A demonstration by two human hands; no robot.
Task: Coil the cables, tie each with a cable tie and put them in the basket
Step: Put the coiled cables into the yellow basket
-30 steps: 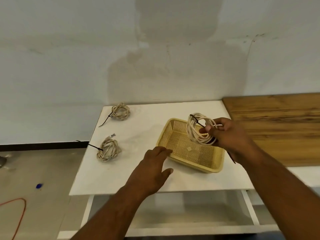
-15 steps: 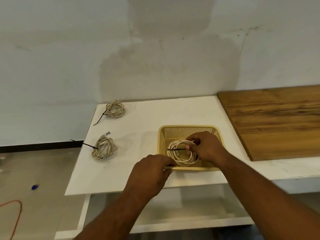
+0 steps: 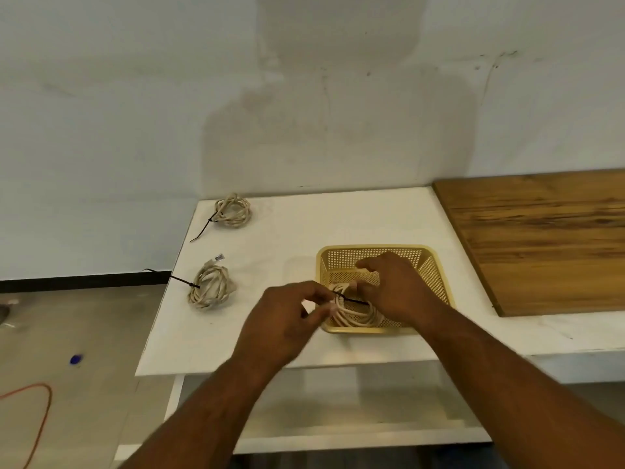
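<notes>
Tied cable coil (image 3: pixel 355 314) lies inside basket (image 3: pixel 372 247). Right hand (image 3: pixel 394 289) hovers over it, fingers loosely spread. Left hand (image 3: pixel 287 321) curls at basket's near corner; grip unclear.

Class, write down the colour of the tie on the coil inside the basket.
The cable tie is black, clearest in the head view.

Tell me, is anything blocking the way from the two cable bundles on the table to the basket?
Nothing lies on the table between the near coil, the far coil and the basket. Only the left hand hovers at the basket's left rim.
</notes>
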